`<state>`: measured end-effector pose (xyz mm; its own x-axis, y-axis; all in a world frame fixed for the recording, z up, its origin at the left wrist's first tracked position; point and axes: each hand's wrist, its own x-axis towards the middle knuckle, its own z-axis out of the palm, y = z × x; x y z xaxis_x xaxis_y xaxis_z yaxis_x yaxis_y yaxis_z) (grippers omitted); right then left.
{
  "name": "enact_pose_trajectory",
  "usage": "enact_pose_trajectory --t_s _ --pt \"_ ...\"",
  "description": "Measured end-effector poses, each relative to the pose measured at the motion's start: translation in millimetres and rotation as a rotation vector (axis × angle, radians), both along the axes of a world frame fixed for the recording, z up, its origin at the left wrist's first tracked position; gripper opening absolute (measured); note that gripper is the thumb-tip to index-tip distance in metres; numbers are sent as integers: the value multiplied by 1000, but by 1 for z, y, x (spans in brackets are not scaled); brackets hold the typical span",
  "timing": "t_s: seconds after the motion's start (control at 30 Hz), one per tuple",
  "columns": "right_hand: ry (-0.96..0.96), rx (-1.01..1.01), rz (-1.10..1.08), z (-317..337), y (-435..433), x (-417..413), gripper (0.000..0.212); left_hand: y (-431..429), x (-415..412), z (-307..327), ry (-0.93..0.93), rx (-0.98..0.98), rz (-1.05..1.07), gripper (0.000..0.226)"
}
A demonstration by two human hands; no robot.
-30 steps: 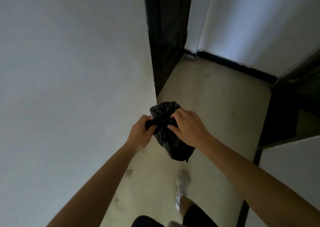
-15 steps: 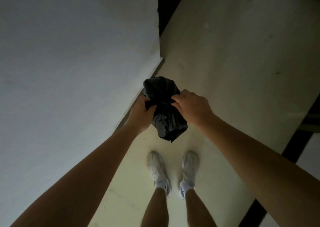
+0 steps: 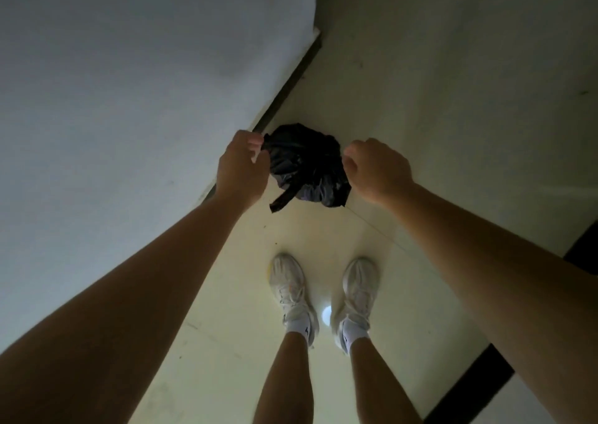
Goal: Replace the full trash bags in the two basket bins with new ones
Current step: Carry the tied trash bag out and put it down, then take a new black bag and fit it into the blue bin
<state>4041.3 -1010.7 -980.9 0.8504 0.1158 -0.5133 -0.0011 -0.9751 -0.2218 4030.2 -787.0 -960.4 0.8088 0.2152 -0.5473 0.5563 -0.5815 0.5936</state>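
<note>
A dim indoor passage, likely a home hallway: pale tiled floor (image 3: pixel 437 106) underfoot, a plain white wall (image 3: pixel 129 83) at nine o'clock with a dark skirting strip (image 3: pixel 288 80) running toward twelve, and another dark skirting band (image 3: pixel 469 388) at four o'clock.

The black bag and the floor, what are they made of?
The crumpled black trash bag, pulled between the left hand and right hand, looks like thin plastic film: it creases sharply and glints faintly. The pale cream floor seems to be smooth glossy tile, since a thin joint line crosses it and a bright light spot reflects between the white sneakers; polished stone is possible.
</note>
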Motion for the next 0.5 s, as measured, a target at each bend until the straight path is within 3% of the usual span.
enact_pose_trajectory --t_s 0.13,0.23,0.3,0.37,0.5 --pt "-123 24 39 88 6 15 44 4 0 85 -153 169 -131 34" --pt "-345 76 100 175 13 27 52 -1 -1 171 -318 268 -137 46" --pt "-459 149 172 263 20 17 53 1 -24 260 -444 361 -122 50" --pt "-550 177 159 286 25 16 53 -1 -31 287 -469 387 -153 52" --pt "-649 306 210 398 48 -32 56 15 -111 417 -505 545 -34 54"
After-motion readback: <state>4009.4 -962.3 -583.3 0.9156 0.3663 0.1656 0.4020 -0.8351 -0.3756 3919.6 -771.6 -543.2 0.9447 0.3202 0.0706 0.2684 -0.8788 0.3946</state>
